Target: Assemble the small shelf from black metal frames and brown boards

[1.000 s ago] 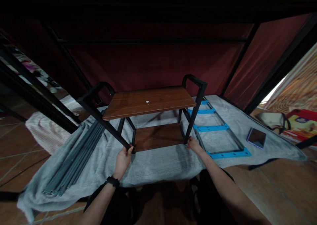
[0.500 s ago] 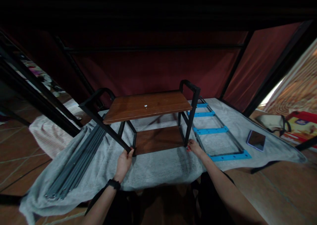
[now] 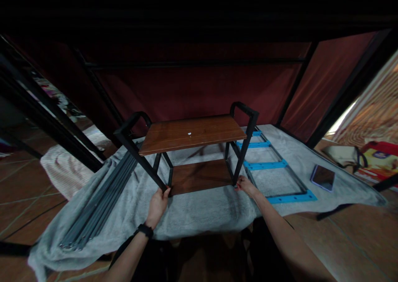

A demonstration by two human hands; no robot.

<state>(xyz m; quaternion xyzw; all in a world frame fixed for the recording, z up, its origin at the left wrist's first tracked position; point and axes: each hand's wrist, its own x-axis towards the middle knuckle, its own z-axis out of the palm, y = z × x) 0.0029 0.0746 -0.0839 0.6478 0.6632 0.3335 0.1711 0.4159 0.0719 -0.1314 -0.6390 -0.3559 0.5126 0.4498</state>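
A small two-tier shelf (image 3: 195, 132) with brown wood-look boards and a black metal frame stands on a grey cloth (image 3: 199, 215) in front of me. A small white mark shows on its upper board. At the lower left front corner, my left hand (image 3: 158, 205) grips the frame's foot, thumb on top; a dark watch (image 3: 144, 230) is on that wrist. Across from it, my right hand (image 3: 246, 186) has its fingers closed at the lower right front foot. Some fingertips of both hands are hidden by the frame.
Grey metal tubes (image 3: 99, 203) lie bundled on the left. Right of the shelf lies a ladder-like frame with blue crosspieces (image 3: 265, 165), then a phone (image 3: 322, 177). Dark red fabric (image 3: 192, 87) on black bars encloses the back. A red and yellow package (image 3: 381, 162) is far right.
The shelf's upper part has shifted slightly right while its feet stay almost in place. Both hands keep their places at the lower corners. The whole view has moved a little.
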